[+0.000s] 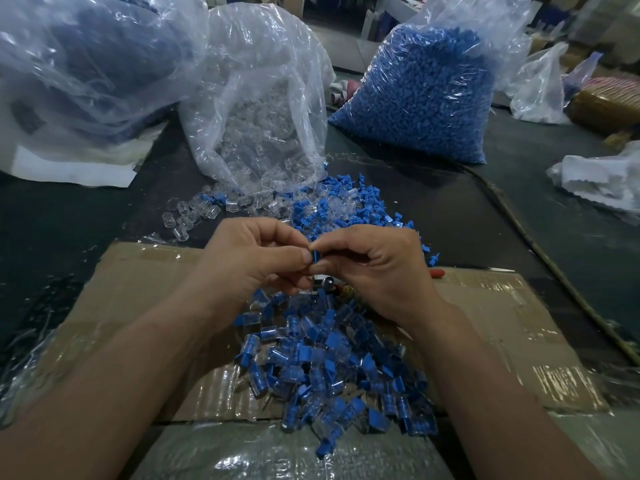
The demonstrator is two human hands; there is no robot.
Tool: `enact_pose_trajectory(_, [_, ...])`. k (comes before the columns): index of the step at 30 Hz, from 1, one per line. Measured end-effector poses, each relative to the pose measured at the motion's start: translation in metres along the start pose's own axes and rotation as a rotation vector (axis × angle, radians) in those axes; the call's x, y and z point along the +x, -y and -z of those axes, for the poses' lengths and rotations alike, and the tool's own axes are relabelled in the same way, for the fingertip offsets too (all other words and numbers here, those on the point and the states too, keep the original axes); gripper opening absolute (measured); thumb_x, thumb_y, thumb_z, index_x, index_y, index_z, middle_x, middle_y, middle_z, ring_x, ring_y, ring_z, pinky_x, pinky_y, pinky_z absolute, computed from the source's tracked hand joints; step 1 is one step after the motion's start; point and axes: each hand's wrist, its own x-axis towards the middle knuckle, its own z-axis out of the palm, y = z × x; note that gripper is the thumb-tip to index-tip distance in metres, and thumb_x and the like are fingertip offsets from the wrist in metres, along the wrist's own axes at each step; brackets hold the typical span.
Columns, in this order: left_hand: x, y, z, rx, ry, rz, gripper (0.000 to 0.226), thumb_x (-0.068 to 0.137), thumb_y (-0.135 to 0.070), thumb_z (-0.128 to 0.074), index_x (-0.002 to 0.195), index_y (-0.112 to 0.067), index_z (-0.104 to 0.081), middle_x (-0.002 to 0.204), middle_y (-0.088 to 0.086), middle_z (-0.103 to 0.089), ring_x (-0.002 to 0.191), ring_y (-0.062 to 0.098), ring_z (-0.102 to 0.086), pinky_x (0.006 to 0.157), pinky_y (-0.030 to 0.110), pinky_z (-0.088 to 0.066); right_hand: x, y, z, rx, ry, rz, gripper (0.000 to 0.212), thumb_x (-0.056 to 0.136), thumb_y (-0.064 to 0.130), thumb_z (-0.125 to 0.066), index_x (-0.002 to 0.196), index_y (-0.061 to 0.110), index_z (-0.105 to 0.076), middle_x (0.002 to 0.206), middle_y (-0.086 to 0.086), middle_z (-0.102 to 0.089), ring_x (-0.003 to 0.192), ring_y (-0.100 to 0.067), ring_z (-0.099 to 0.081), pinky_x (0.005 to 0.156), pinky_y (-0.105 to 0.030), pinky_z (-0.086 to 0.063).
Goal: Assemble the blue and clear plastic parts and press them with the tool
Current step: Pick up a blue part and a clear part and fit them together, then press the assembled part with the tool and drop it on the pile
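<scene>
Dark table (86, 209) carries a taped cardboard sheet (138, 289) at the near side, and both hands meet above it. Left hand (256, 261) and right hand (374, 268) have their fingers curled, thumb and fingertips of each pinching one small blue part (316, 257) between them. Whether a clear piece is already on it cannot be told.

Just below the hands a round metal bit (328, 282) peeks out, mostly hidden, and a red handle (437, 273) shows to the right of the right hand. Nearer, between the forearms, a pile (332, 368) of joined blue-and-clear pieces lies on the cardboard.

Beyond the fingers, loose blue parts (349, 202) and clear caps (187, 213) are scattered on the table. Farther still stand an open bag of clear caps (263, 133) and, to its right, a full bag of blue parts (426, 91).
</scene>
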Motion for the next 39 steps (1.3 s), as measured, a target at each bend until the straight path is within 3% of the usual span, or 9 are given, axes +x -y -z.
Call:
enact_pose_trajectory(6, [0.000,0.001,-0.001,-0.027,0.012,0.003,0.017,0.057,-0.008,-0.066,0.073,-0.002,-0.062,0.058,0.012,-0.066,0.046,0.016,-0.062,0.042,0.018,-0.048,0.001,0.003,0.003,-0.019,0.027,-0.051,0.019,0.070,0.009,-0.075,0.089,0.007,-0.071,0.080,0.008,-0.066,0.074,-0.009,-0.065,0.066,-0.019,-0.054])
enact_pose_trajectory(10, [0.002,0.003,0.004,-0.082,-0.021,0.002,0.008,0.058,-0.007,-0.066,0.066,-0.006,-0.065,0.061,0.014,-0.067,0.049,0.017,-0.063,0.043,0.018,-0.049,0.001,0.001,0.022,0.016,0.038,-0.319,0.014,0.064,0.038,-0.069,0.077,0.035,-0.064,0.067,0.021,-0.064,0.069,0.001,-0.063,0.064,-0.010,-0.049])
enact_pose_trajectory(14, [0.003,0.005,0.007,-0.100,-0.067,-0.023,0.007,0.059,-0.007,-0.065,0.067,-0.007,-0.064,0.062,0.013,-0.067,0.051,0.017,-0.064,0.045,0.019,-0.050,-0.003,-0.014,0.051,-0.138,0.181,-0.544,0.017,0.063,0.036,-0.076,0.074,0.036,-0.063,0.071,0.015,-0.067,0.070,0.006,-0.061,0.064,-0.007,-0.046])
enact_pose_trajectory(20, [0.004,0.006,0.007,-0.074,-0.127,-0.062,0.014,0.061,-0.010,-0.064,0.074,-0.004,-0.062,0.065,0.011,-0.069,0.053,0.016,-0.065,0.048,0.018,-0.051,-0.009,-0.020,0.064,-0.268,0.639,-0.780,0.056,0.058,0.038,-0.082,0.105,0.042,-0.053,0.100,0.026,-0.050,0.093,0.004,-0.047,0.070,-0.015,-0.035])
enact_pose_trajectory(24, [0.004,0.006,0.008,-0.076,-0.129,-0.055,0.015,0.060,-0.009,-0.063,0.074,-0.004,-0.062,0.063,0.010,-0.069,0.052,0.015,-0.064,0.047,0.018,-0.051,-0.007,-0.019,0.056,-0.402,0.708,-0.754,0.078,0.058,0.035,-0.085,0.125,0.033,-0.045,0.107,0.019,-0.040,0.103,-0.007,-0.041,0.085,-0.026,-0.038])
enact_pose_trajectory(28, [0.003,0.005,0.007,-0.069,-0.129,-0.056,0.016,0.060,-0.009,-0.063,0.075,-0.003,-0.061,0.063,0.010,-0.069,0.053,0.015,-0.065,0.048,0.018,-0.051,-0.006,-0.017,0.054,-0.464,0.691,-0.715,0.067,0.061,0.035,-0.082,0.120,0.032,-0.052,0.101,0.017,-0.043,0.096,-0.008,-0.044,0.080,-0.026,-0.040])
enact_pose_trajectory(32, [0.002,0.004,0.006,-0.072,-0.132,-0.062,0.016,0.061,-0.008,-0.061,0.076,-0.003,-0.060,0.063,0.009,-0.069,0.054,0.015,-0.065,0.048,0.018,-0.052,-0.004,-0.014,0.048,-0.527,0.609,-0.695,0.037,0.068,0.030,-0.072,0.103,0.025,-0.063,0.087,0.012,-0.052,0.078,-0.006,-0.049,0.067,-0.028,-0.045])
enact_pose_trajectory(35, [0.003,0.004,0.006,-0.072,-0.133,-0.060,0.010,0.066,-0.004,-0.060,0.076,-0.003,-0.059,0.062,0.009,-0.068,0.054,0.015,-0.065,0.048,0.018,-0.052,-0.001,-0.015,0.037,-0.656,0.562,-0.651,0.016,0.073,0.027,-0.065,0.089,0.024,-0.064,0.076,0.007,-0.055,0.067,-0.007,-0.047,0.052,-0.026,-0.035])
enact_pose_trajectory(39, [0.004,0.005,0.006,-0.058,-0.134,-0.068,0.007,0.073,0.002,-0.058,0.077,-0.003,-0.059,0.062,0.007,-0.068,0.054,0.014,-0.065,0.049,0.018,-0.052,-0.001,-0.018,0.029,-0.751,0.506,-0.637,0.017,0.076,0.016,-0.059,0.091,0.026,-0.058,0.077,0.009,-0.050,0.069,-0.010,-0.045,0.052,-0.026,-0.030])
